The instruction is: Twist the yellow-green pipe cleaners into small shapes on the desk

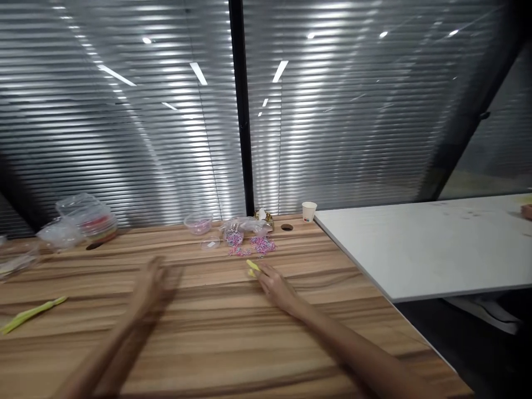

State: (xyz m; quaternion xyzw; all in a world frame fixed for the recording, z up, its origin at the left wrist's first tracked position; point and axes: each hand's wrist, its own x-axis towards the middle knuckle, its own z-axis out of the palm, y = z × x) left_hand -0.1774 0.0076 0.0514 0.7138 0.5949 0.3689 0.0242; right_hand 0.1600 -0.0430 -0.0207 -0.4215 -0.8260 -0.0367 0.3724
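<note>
Right hand gripping a yellow strip over the wooden worktop.
Its fingers pinch the strip just on the near side of a pink-and-purple pile. The left hand, well to the left, is blurred; whether its fingers are closed cannot be told. A yellow bundle lies at left; a paper cup stands far right of the pile.

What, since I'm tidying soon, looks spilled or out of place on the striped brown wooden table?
Small, loose pink-and-blue pieces lie heaped on the table, beyond the right hand. They look spilled because similar-looking contents show in the clear round plastic bowl, though the heap may be deliberate.
</note>
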